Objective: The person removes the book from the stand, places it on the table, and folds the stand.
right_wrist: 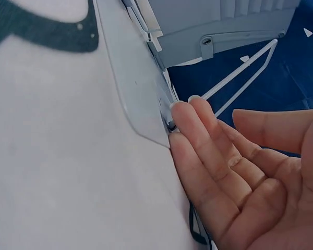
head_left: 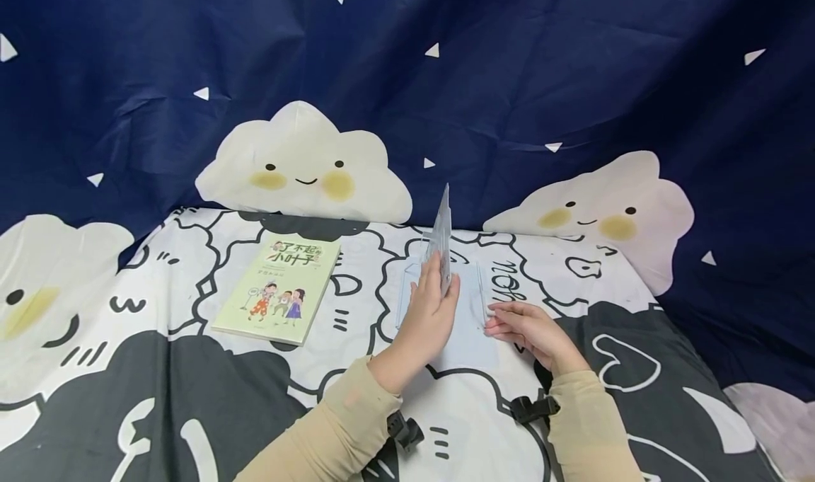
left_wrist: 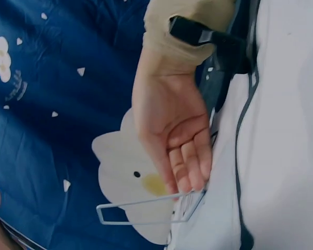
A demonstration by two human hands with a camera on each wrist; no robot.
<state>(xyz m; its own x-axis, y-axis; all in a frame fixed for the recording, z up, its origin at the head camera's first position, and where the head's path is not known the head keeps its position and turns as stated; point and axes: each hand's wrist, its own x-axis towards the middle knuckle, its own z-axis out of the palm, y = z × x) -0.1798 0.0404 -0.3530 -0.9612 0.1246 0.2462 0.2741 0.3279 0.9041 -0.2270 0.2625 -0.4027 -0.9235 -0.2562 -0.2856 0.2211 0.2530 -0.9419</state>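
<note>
A light blue-grey folding book stand lies on the bedding, its flat base (head_left: 471, 347) down and its panel (head_left: 443, 231) upright, seen nearly edge-on. My left hand (head_left: 423, 312) holds the panel's lower part between thumb and fingers. In the left wrist view, this hand (left_wrist: 175, 130) shows its palm, and a thin wire loop (left_wrist: 141, 223) crosses by the fingertips. On the right, my other hand (head_left: 528, 330) has its fingertips at the base's side edge. Seen close in the right wrist view, its thumb (right_wrist: 274, 127) stands apart from the fingers, which touch near a wire support (right_wrist: 240, 73).
To the left lies a pale green book (head_left: 280, 291) with cartoon figures on its cover. Black-and-white patterned bedding (head_left: 210, 404) spreads under everything. Behind it hangs a dark blue curtain (head_left: 496, 100) with clouds and small white triangles. Black straps (head_left: 533, 409) cross both sleeves.
</note>
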